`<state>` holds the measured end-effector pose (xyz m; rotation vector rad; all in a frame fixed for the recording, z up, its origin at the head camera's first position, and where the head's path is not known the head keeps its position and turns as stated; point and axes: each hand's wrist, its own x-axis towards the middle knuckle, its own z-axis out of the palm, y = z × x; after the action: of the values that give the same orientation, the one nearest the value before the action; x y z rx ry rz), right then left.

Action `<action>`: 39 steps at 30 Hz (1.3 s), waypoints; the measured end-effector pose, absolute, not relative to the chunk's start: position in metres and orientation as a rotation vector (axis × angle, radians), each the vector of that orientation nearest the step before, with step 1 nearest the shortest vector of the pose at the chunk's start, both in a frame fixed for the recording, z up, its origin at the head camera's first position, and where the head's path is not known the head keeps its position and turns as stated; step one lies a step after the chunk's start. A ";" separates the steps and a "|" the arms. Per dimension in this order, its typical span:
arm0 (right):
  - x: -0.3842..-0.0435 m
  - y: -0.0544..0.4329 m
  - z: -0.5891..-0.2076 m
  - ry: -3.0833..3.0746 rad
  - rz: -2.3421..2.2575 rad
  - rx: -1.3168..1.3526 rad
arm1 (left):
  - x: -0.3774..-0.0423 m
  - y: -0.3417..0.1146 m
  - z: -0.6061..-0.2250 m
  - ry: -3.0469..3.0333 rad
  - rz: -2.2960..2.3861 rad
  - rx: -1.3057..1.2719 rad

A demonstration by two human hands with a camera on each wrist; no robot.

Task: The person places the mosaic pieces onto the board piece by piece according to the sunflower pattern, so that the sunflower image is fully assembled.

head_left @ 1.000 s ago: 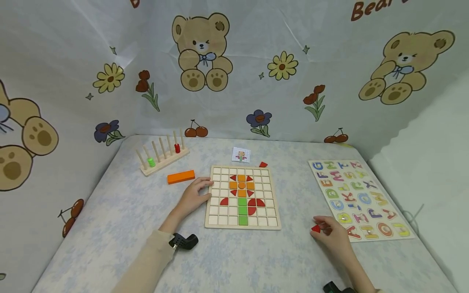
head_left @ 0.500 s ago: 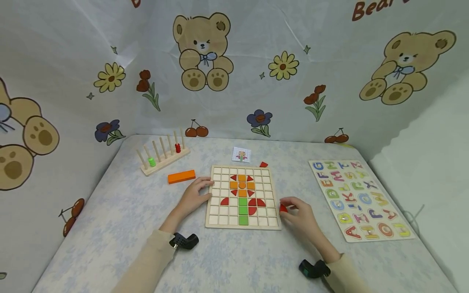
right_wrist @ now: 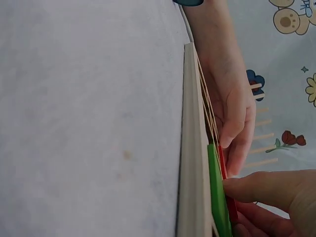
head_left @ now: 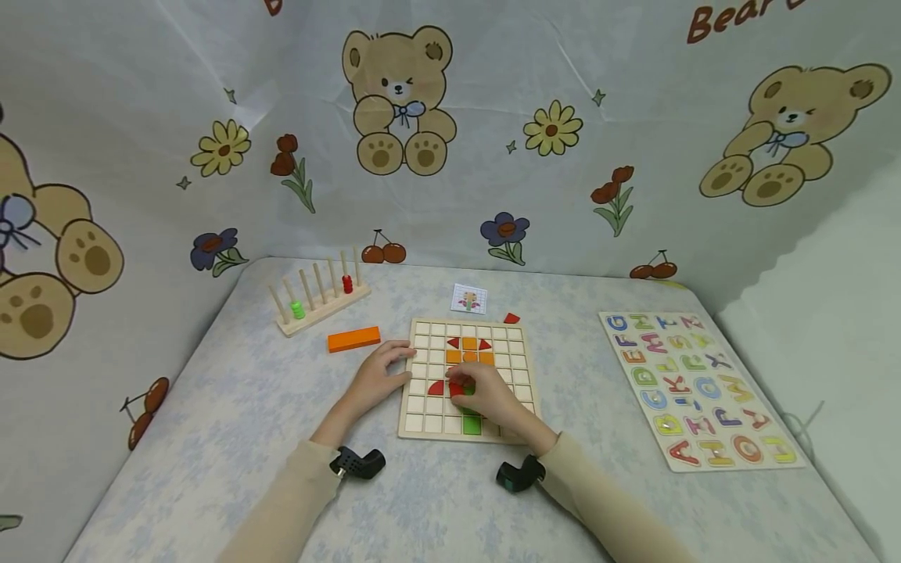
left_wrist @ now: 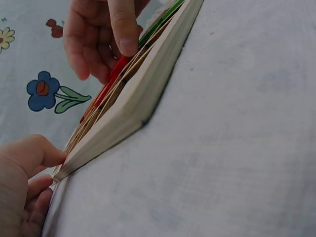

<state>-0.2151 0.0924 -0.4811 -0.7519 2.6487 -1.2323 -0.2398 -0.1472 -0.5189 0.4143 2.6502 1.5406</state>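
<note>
A wooden grid board [head_left: 415, 424] lies mid-table with red, orange and green pieces set in its cells. My left hand [head_left: 378, 377] grips the board's left edge; in the left wrist view its thumb and fingers [left_wrist: 47, 150] meet at that edge. Over the lower middle of the board, my right hand [head_left: 489, 393] pinches a red quarter-circle piece [head_left: 456, 389]. This piece is left of the green squares [head_left: 472, 424] and beside another red quarter-circle [head_left: 436, 388]. The right hand hides several pieces on the board's right half.
Behind the board lie a pattern card [head_left: 468, 299] and a loose red piece [head_left: 511, 318]. An orange block [head_left: 353, 339] and a peg rack [head_left: 325, 312] with green and red beads stand at the left. An alphabet board [head_left: 704, 395] lies at the right.
My right hand has moved left from beside the alphabet board, carrying the red piece over the grid board. The left hand has stayed at the board's left edge.
</note>
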 end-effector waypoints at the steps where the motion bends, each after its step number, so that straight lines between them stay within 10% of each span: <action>1: -0.216 0.090 -0.482 2.647 -1.229 -0.742 | -0.240 -0.147 -0.519 2.653 1.540 0.414; 17: -0.231 0.086 -0.477 2.651 -1.330 -0.731 | -0.238 -0.152 -0.514 2.683 1.513 0.413; 39: -0.363 0.195 -0.485 2.716 -1.176 -0.508 | -0.241 -0.145 -0.519 2.660 1.518 0.398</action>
<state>-0.3633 0.1953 -0.4847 -0.5078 2.7163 -1.1758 -0.2411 -0.1446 -0.5189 0.3982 2.6604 1.5177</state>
